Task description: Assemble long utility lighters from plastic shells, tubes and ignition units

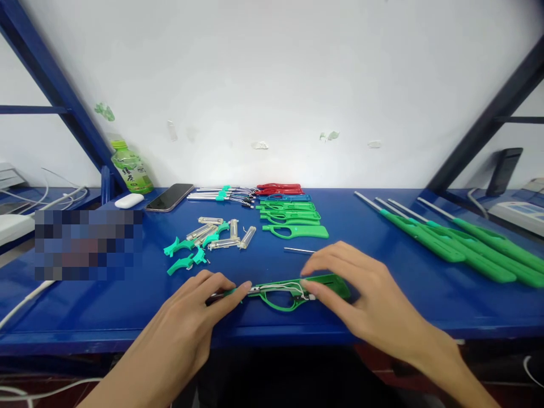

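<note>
A green lighter handle half (338, 285) lies open side up near the table's front edge, with thin white wires (283, 287) running along its inside. My left hand (193, 303) pinches the metal lighter tube (254, 289) at the handle's narrow end, and its fingers hide much of that tube. At the wider end, my right hand (369, 292) has thumb and forefinger closed on the white wires. A small white-tipped part (311, 297) on the wires sits beside the right thumb. Just behind the right fingers lies a thin metal rod (300, 250).
Teal triggers (182, 263) and clear fuel tanks (224, 243) lie left of centre. Behind are green handle halves (300, 231), red ones (280, 187) and wired metal tubes (208, 196). Several green lighters (476, 249) lie right. A phone (170, 197) and bottle (132, 170) stand back left.
</note>
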The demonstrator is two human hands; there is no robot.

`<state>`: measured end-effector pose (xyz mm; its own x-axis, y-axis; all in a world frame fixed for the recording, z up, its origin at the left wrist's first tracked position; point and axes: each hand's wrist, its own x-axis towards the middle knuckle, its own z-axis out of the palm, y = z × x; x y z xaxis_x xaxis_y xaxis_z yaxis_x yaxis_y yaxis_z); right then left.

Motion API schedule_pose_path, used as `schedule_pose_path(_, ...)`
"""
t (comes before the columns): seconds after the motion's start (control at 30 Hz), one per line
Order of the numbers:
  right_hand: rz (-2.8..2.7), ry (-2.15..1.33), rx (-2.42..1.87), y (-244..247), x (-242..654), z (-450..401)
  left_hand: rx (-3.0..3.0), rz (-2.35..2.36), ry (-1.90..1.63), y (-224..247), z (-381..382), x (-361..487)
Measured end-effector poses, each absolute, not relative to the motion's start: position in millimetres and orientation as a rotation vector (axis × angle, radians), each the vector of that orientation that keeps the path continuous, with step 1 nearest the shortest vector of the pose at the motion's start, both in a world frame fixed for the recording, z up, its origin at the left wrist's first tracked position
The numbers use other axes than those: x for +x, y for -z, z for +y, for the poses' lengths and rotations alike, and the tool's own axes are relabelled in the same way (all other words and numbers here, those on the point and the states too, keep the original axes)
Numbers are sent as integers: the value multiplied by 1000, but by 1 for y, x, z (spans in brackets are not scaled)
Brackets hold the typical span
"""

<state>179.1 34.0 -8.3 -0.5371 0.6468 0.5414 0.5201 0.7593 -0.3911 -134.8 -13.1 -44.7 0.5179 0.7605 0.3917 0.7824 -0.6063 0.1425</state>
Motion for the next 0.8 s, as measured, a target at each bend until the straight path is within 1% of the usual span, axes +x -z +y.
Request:
schedule_pose_path(0.1,-2299,-326,-938,11,193,32,-2676,-1395,640,45,-13,-135)
schedule_pose_path(0.2,-2303,-352,-910,19,196,32,-2665,-1370,652,46,-11,-136)
schedule_pose_path(0.4,-2271,-302,-834,25,191,36,-2636,-1323,689,48,-9,-137)
schedule_pose_path(0.63,-2199,-138,-812,28,187,40,-2627,-1389,623,42,-11,-132)
schedule_pose_path(0.8,-2172,-165,-816,25,185,39,-2632,-1372,637,39,-12,-131)
